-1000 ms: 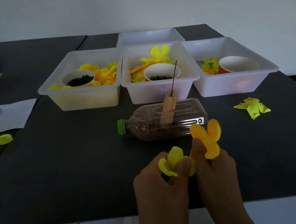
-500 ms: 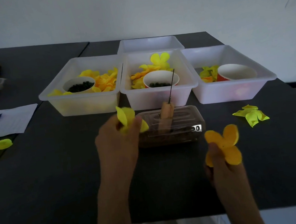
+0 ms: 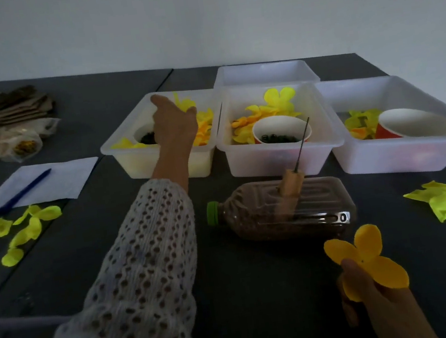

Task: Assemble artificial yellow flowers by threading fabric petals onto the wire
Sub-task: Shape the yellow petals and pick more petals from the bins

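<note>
- Nearest you, your right hand (image 3: 374, 293) pinches an orange petal piece (image 3: 367, 262) between thumb and fingers, lifted off the dark table (image 3: 260, 291); it is not yet on any wire
- Just beyond it a brown bottle (image 3: 281, 209) lies on its side, with a wooden handle (image 3: 289, 188) propped on it and a thin wire (image 3: 303, 142) rising from the handle; the wire looks bare, so by my reading the threading of this petal is not started
- Loose yellow-green petals (image 3: 441, 199) lie on the table to the right, and more scattered petals (image 3: 22, 229) to the left beside a sheet of paper (image 3: 61, 178) with a pen (image 3: 22, 192)
- Farther off, your left hand (image 3: 173, 121) reaches into the left tray (image 3: 136, 166) over a heap of yellow petals (image 3: 204, 125) and a cup of dark beads (image 3: 145, 135); the fingers curl down near a petal, but I cannot tell whether they grip it
- The middle tray (image 3: 323, 144) holds a bead cup (image 3: 279, 133) and petals, the right tray (image 3: 413, 155) a red cup (image 3: 414, 122) and a few petals
- No finished flower on a wire shows here, so most of the work seems left
</note>
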Available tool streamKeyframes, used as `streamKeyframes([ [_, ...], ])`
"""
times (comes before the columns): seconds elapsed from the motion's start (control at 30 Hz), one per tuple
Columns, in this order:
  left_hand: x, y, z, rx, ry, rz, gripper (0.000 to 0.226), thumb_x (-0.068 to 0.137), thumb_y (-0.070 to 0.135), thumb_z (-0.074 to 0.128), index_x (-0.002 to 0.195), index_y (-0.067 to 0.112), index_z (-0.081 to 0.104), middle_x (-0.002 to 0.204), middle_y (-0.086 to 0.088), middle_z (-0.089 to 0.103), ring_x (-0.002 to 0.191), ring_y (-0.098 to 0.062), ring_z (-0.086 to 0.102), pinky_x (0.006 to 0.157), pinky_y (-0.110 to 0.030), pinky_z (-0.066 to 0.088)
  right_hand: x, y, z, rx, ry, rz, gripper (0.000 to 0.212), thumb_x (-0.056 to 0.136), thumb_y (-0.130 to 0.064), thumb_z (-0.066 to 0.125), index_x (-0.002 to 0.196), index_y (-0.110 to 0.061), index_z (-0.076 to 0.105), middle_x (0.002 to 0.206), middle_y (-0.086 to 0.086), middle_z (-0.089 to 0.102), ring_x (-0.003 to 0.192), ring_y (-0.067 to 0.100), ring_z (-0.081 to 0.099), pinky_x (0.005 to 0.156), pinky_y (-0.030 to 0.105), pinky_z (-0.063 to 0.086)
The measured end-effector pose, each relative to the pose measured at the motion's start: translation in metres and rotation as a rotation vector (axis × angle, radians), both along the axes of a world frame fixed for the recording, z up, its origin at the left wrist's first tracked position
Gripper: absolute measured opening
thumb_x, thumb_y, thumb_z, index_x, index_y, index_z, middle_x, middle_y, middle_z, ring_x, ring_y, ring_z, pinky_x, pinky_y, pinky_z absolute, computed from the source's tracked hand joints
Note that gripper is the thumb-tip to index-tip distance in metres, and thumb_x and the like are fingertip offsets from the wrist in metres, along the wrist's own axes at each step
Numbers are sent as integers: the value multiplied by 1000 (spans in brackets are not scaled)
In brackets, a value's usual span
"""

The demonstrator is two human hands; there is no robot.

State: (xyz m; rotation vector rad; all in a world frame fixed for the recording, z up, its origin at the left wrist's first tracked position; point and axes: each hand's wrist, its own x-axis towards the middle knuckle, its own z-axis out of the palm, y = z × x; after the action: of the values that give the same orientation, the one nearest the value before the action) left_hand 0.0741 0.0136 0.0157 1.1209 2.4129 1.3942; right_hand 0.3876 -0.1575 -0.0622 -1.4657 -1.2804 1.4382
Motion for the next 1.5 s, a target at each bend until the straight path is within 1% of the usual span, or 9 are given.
streamKeyframes([
  [0.23,-19,27,-17,-281,146,-65,92,97,47,53,154,2,-4,152,-24,34,140,-40,33,110,-51,31,2,10,0,8,15,63,29,83,5,64,104,-15,67,85,-3,73,58,21,66,56,32,47],
  [0.33,-11,17,-15,-348,233,-104,70,97,46,52,151,12,22,149,-23,30,137,-43,28,109,-52,27,7,13,-2,20,2,67,25,83,4,64,99,-15,68,66,-1,69,48,22,59,55,35,42],
  [0.43,16,-19,-10,-131,321,-144,48,97,37,55,141,20,43,142,-15,39,131,-36,33,102,-45,33,6,8,0,51,53,89,21,87,6,56,100,-10,59,46,8,57,34,20,48,41,29,41],
  [0.6,90,-129,1,292,228,-582,20,96,24,60,114,30,64,118,11,61,109,2,53,86,-5,38,-2,-4,-4,-1,175,217,13,94,-6,48,107,-5,48,45,4,44,34,10,40,37,20,34],
  [0.77,141,-203,5,-23,256,-1014,20,82,53,61,101,46,59,121,31,46,122,6,41,104,-31,40,-14,-22,31,51,281,341,24,85,-32,60,107,-24,56,58,-1,56,45,6,51,45,17,39],
  [1.0,153,-226,6,-65,236,-882,19,73,51,60,85,41,49,95,21,55,93,3,52,78,-17,44,-18,-45,45,243,240,308,12,88,-23,53,91,-16,63,62,-9,61,53,0,56,50,12,42],
  [1.2,159,-231,-13,58,63,-599,13,79,40,58,76,34,47,78,15,58,91,2,55,76,-5,41,-26,-51,35,404,83,158,20,93,-17,51,96,-26,68,68,-14,61,59,2,55,60,19,37],
  [1.37,164,-234,-27,128,218,-622,9,93,22,54,89,21,62,88,2,64,76,-9,60,65,-22,50,-34,-53,28,460,28,59,22,95,-13,52,94,-27,70,70,-13,64,62,5,58,61,23,39],
  [1.5,164,-236,-31,142,141,-546,17,91,43,59,92,28,67,94,10,66,82,-5,62,71,-25,51,-36,-53,23,517,-81,-28,22,94,-19,50,103,-26,69,88,-10,70,82,9,65,73,35,54],
])
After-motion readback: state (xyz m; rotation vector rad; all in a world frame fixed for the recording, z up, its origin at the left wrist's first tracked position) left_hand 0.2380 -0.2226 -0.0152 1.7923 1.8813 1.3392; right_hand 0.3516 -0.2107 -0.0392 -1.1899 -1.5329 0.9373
